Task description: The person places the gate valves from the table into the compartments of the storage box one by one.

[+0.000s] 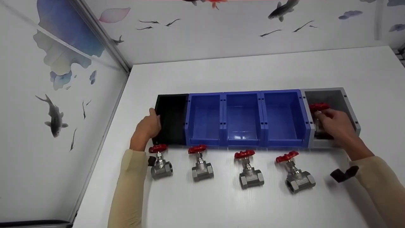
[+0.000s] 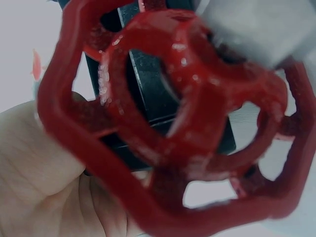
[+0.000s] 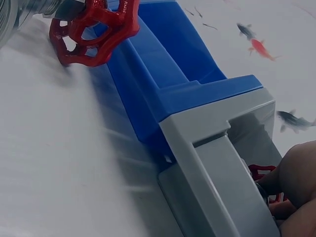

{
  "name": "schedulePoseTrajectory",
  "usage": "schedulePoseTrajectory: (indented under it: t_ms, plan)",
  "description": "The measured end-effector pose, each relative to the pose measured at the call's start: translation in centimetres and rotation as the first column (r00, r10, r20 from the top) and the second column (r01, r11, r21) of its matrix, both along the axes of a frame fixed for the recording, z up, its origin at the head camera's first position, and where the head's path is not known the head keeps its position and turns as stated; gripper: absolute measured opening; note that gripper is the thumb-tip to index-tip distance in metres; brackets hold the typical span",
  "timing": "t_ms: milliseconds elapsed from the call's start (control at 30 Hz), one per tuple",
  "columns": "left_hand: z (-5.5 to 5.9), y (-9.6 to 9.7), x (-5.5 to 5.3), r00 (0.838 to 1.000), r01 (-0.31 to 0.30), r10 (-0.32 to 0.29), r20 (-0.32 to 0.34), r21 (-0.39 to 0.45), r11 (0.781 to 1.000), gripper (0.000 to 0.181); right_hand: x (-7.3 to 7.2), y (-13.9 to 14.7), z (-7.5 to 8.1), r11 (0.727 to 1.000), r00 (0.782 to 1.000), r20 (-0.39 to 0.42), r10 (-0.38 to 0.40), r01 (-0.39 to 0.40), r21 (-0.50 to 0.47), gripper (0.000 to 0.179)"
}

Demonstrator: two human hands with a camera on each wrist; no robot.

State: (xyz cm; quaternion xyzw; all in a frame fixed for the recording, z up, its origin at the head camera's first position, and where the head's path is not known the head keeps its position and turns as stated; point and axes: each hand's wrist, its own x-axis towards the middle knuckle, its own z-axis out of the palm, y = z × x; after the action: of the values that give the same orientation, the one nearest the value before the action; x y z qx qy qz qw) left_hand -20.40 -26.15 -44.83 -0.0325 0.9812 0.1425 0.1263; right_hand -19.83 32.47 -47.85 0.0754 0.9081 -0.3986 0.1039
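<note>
At the left end of the bin row, my left hand (image 1: 149, 124) grips the side wall of the black bin (image 1: 171, 141); in the left wrist view this hand (image 2: 44, 168) is partly hidden by a red handwheel (image 2: 195, 113). Inside the grey bin (image 1: 350, 109) at the right end, my right hand (image 1: 337, 123) pinches a metal valve with a red handwheel (image 1: 319, 106), just below the wheel. The valve's body is mostly covered by the fingers. In the right wrist view, part of its red wheel (image 3: 261, 171) shows beside the hand (image 3: 298, 185).
Three blue bins (image 1: 205, 142) stand between the black and grey ones. Several more red-wheeled valves (image 1: 202, 171) lie in a row in front, on the white table (image 1: 202, 205). Panels with fish pictures (image 1: 205, 41) border the table at the back and left.
</note>
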Motion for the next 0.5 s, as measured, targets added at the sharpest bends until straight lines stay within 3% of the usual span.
schedulePoseTrajectory:
  t_ms: [500]
  plan:
    - [0.00,0.03,0.03,1.000,-0.015,0.015,0.003,0.003,1.000,0.038,0.00,0.02,0.40,1.000,1.000,0.025,0.010,-0.011,0.014,0.069]
